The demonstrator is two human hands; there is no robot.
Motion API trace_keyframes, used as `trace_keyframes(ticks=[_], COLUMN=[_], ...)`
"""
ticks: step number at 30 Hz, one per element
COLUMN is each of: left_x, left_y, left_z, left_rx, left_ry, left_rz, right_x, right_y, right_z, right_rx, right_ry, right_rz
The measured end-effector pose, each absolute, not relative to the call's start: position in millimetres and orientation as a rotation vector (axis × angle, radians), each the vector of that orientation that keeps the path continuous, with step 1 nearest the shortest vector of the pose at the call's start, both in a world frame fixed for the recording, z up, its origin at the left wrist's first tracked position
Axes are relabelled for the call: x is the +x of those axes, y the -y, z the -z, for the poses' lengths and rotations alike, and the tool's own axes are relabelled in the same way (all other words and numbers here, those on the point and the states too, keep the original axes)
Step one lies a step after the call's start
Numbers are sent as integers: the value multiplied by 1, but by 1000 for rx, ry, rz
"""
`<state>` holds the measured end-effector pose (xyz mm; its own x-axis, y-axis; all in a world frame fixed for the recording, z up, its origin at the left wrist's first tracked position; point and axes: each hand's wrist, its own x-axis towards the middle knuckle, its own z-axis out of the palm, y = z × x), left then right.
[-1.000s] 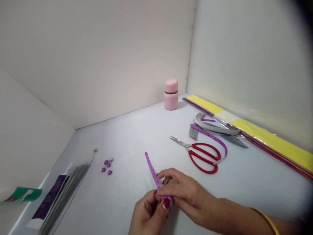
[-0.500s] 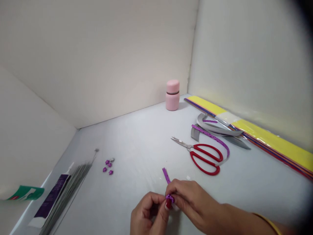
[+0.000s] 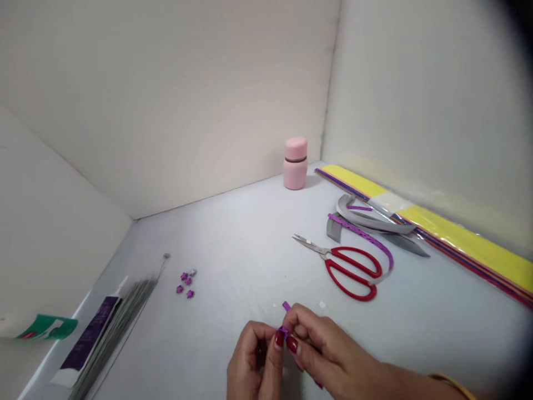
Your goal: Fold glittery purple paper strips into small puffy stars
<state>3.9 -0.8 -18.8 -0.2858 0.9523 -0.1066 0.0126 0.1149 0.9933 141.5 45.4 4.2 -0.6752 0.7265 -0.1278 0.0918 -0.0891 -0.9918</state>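
At the front of the table my left hand (image 3: 257, 360) pinches a small folded bit of purple paper strip (image 3: 283, 331) between thumb and forefinger. My right hand (image 3: 322, 350) meets it there, its thumb and forefinger also closed on the strip. A short free tail of the strip sticks up behind my right forefinger. Exactly how the paper is folded is hidden by the fingertips. Several small purple paper stars (image 3: 184, 276) lie to the left, beside a small silvery piece (image 3: 192, 273). Red-handled scissors (image 3: 350, 269) lie open-bladed beyond my right hand.
A longer purple strip (image 3: 366, 235) and grey strips (image 3: 375, 223) lie behind the scissors. A packet of coloured sheets (image 3: 441, 233) runs along the right wall. A pink jar (image 3: 295, 165) stands at the back. Thin grey wires (image 3: 119, 333) and a purple tube (image 3: 90, 333) lie left.
The strip's free tail has become shorter above my right hand. My right thumb has shifted so its nail now shows beside the fold. Both hands stay close together.
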Motion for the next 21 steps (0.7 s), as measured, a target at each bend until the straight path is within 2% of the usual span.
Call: trace_keyframes(ticks=[4, 14, 21], left_x=[5, 3, -3], left_y=[-2, -6, -5], left_z=[16, 9, 5], left_rx=[834, 616, 1008], left_ry=[-1411, -1273, -1404], left_rz=[-1357, -1346, -1396], right_x=[140, 135, 133], right_y=[-48, -55, -56], right_z=[-7, -5, -4], right_rx=[-823, -984, -1011], right_ry=[1632, 1333, 1299], right_rz=[-1872, -2051, -2094])
